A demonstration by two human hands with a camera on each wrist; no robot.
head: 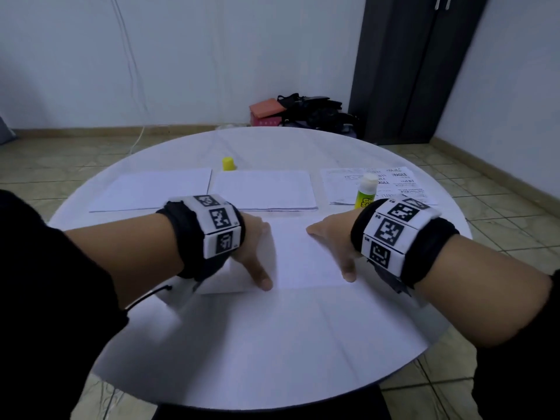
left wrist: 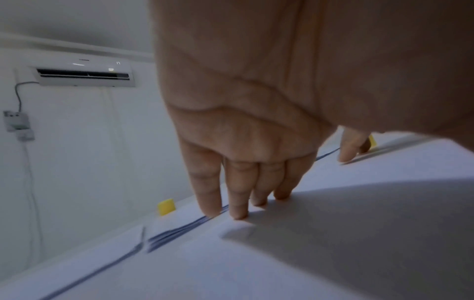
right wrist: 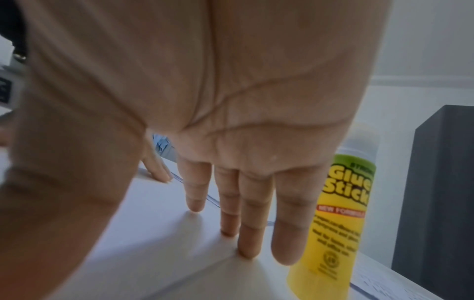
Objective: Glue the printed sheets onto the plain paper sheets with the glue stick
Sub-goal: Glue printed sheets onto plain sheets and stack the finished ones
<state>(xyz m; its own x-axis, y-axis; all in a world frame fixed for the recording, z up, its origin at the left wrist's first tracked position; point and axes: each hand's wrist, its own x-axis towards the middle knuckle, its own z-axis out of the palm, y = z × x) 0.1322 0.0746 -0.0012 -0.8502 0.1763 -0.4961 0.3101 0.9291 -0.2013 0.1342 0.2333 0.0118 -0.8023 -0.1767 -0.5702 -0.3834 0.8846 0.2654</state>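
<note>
Place: a plain room in a home, sparsely furnished.
Floor: beige tiles (head: pixel 485 189) with a matching skirting.
Walls: bare white, a split air conditioner (left wrist: pixel 84 74) mounted high.
Corner: a dark wardrobe (head: pixel 415 68), a black bag (head: pixel 318 112) and a pink box (head: pixel 266 112) on the floor.
Furniture: one round white table (head: pixel 257 344).

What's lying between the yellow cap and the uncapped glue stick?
In the head view, between the yellow cap and the glue stick lies the middle stack of plain sheets; otherwise bare table.

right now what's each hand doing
Left hand: open, fingers flat on the sheet.
Right hand: open, fingers flat on the same sheet.
</note>
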